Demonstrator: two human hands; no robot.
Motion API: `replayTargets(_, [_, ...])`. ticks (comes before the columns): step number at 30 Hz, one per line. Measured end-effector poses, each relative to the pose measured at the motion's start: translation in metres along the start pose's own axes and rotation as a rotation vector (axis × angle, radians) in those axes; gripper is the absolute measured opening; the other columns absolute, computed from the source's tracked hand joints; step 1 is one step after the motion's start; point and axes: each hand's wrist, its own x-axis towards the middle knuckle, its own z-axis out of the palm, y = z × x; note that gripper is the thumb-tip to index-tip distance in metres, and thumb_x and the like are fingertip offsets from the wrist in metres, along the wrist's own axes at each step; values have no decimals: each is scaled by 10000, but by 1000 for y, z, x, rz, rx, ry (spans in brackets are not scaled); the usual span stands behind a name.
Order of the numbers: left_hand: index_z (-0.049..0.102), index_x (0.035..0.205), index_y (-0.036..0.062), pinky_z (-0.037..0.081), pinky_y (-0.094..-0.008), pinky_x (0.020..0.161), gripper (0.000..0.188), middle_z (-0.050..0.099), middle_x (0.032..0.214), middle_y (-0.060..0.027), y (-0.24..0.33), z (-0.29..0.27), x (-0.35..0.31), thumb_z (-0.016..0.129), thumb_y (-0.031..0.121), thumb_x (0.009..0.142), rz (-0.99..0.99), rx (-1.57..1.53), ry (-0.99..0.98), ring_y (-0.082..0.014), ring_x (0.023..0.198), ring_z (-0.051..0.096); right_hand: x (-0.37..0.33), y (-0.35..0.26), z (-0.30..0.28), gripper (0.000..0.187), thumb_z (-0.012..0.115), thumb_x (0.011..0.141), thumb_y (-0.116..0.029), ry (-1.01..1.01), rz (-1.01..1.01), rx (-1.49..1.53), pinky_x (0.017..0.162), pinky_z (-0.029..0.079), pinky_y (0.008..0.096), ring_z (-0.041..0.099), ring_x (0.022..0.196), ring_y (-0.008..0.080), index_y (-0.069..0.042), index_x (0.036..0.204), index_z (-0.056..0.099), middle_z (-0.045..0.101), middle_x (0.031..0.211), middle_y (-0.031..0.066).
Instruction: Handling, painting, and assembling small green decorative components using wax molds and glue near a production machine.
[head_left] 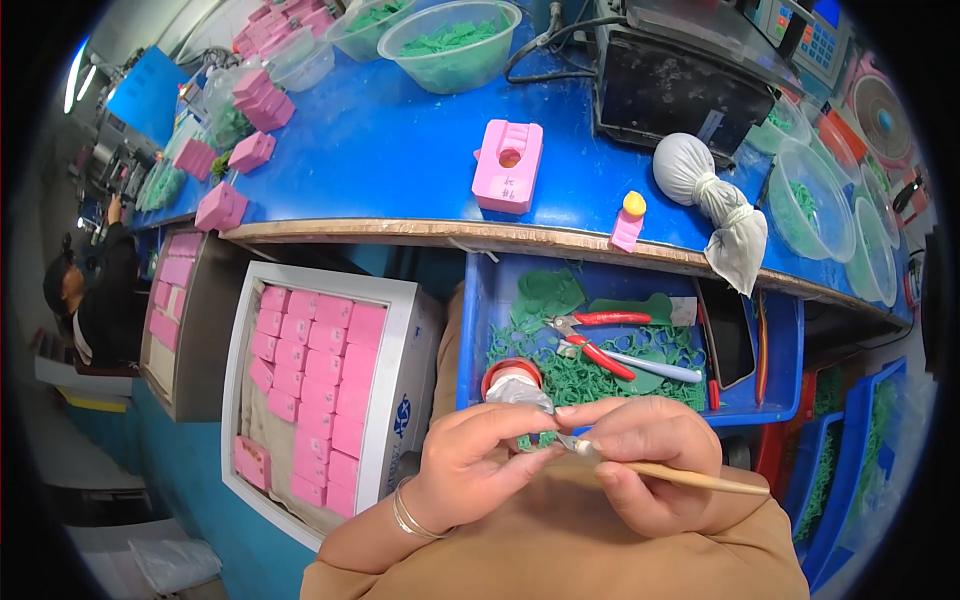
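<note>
Just above my lap and the near edge of a blue drawer (783,350), my two hands meet. My left hand (465,465) pinches a small green lattice-like piece (537,440) between thumb and fingers. My right hand (660,455) grips a knife (705,479) with a thin wooden handle, its short metal blade touching or very near the green piece. My fingers partly hide both. Behind them, many green wax-like pieces (640,385) fill the drawer. Red-handled pliers (608,319) and a second red-handled tool (607,358) lie on them, with a red-rimmed jar (510,374) beside.
Left stands a white-framed box (398,330) of pink blocks. On the blue table (390,150) are a pink mould (507,170), a tied white cloth bag (690,175), a black machine (670,90) and bowls (450,65) of green pieces. Another person (95,290) sits far left.
</note>
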Motion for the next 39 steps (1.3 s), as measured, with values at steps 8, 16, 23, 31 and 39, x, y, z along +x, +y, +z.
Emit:
replayTargets(8, [623, 980, 23, 506, -271, 584, 317, 666, 851, -102, -6, 5, -9, 753, 23, 692, 10, 22, 36, -186, 672, 644, -4, 1, 2, 210, 698, 727, 0, 36, -75, -42, 625, 557, 328, 678, 805, 312, 16, 870, 544, 631, 779, 134])
replayTargets(16, [626, 966, 21, 472, -240, 503, 310, 660, 808, -92, -2, 4, -5, 750, 12, 682, 119, 98, 61, -151, 586, 606, -2, 2, 3, 215, 708, 723, -6, 25, -115, -54, 590, 547, 314, 680, 797, 312, 13, 853, 537, 624, 768, 131])
replayTargets(23, [635, 954, 21, 455, -233, 474, 304, 656, 782, -81, 1, 2, -2, 750, 10, 673, 143, 146, 64, -141, 553, 586, -2, 3, 4, 214, 706, 724, -9, 33, -121, -52, 586, 546, 314, 680, 789, 315, 14, 850, 535, 626, 769, 135])
replayTargets(31, [632, 954, 24, 449, -234, 465, 318, 647, 758, -74, 1, 1, 0, 750, 4, 659, 202, 215, 66, -138, 523, 564, -2, 2, 2, 245, 731, 711, -37, -7, -126, -113, 544, 521, 300, 679, 805, 305, -6, 865, 544, 626, 791, 124])
replayTargets(39, [626, 934, 12, 479, -257, 532, 283, 672, 797, -97, 4, -1, -3, 671, -40, 660, 169, 297, 41, -193, 616, 633, -2, 3, 4, 294, 772, 673, -86, -30, -201, -260, 547, 521, 301, 673, 807, 283, -28, 881, 572, 631, 808, 108])
